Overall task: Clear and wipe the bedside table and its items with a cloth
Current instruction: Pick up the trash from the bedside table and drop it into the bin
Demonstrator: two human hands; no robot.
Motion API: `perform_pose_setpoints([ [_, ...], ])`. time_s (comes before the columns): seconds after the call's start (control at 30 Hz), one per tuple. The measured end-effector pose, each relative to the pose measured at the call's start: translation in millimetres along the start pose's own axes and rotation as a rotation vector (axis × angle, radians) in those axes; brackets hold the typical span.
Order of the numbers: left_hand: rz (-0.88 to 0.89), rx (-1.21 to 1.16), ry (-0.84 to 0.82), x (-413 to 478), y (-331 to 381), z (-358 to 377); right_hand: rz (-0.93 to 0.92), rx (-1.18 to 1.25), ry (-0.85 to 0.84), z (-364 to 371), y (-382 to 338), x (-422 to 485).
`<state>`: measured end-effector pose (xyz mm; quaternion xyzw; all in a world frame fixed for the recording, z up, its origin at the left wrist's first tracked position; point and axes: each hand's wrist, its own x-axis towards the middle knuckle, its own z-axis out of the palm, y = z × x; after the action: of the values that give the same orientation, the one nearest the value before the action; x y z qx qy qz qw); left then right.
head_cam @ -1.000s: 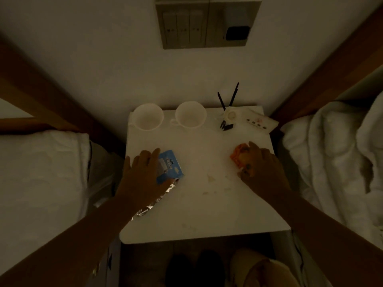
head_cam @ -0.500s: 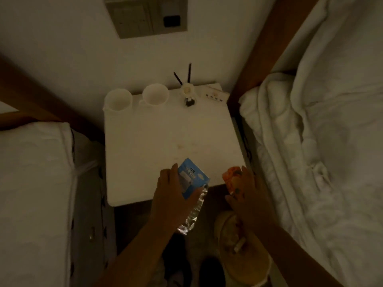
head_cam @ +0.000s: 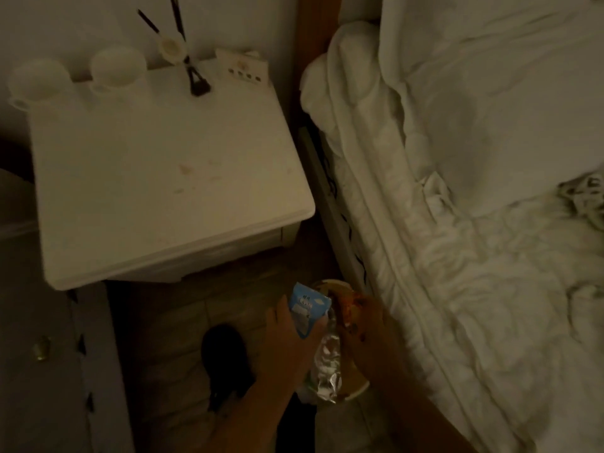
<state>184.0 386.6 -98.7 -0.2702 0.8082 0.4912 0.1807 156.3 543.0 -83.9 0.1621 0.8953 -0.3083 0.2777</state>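
The white bedside table (head_cam: 130,204) fills the upper left, its top marked by a few faint stains. Below its front edge, over the floor, my left hand (head_cam: 287,341) grips a blue and silver wrapper (head_cam: 309,310). My right hand (head_cam: 366,325) holds an orange wrapper (head_cam: 346,304) just beside it. Both hands hover above a round bin (head_cam: 354,385) on the floor next to the bed. At the table's back edge stand two white cups (head_cam: 39,81) (head_cam: 117,68), a small white holder with black sticks (head_cam: 171,47) and a white card (head_cam: 243,68).
A bed with rumpled white bedding (head_cam: 474,191) runs along the right, close to the table. A second white bed (head_cam: 39,354) sits at the lower left. A dark shoe (head_cam: 225,358) rests on the tiled floor between them.
Both hands left the tabletop carrying the wrappers and dropped down to the right, over the bin. The view swung down and right toward the bed.
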Motion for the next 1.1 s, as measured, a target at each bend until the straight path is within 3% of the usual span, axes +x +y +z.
perform_pose_setpoints([
  [0.27, -0.036, 0.15, -0.007, 13, -33, 50, 0.103, 0.02, -0.088, 33, 52, 18],
  [0.4, -0.108, 0.03, -0.069, 17, -44, 59, 0.109, 0.081, -0.165, 42, 62, 25],
  [0.5, -0.128, 0.0, -0.1, 20, -52, 64, 0.127, 0.062, -0.13, 42, 69, 31],
  [0.63, -0.23, -0.077, -0.252, 20, -57, 65, 0.03, 0.095, -0.206, 36, 74, 31],
  [0.87, -0.178, 0.002, -0.26, 19, -29, 35, 0.07, 0.021, -0.226, 17, 52, 26],
  [1.1, 0.026, 0.217, -0.142, 23, 28, -37, -0.04, 0.004, -0.259, -15, -21, 13],
])
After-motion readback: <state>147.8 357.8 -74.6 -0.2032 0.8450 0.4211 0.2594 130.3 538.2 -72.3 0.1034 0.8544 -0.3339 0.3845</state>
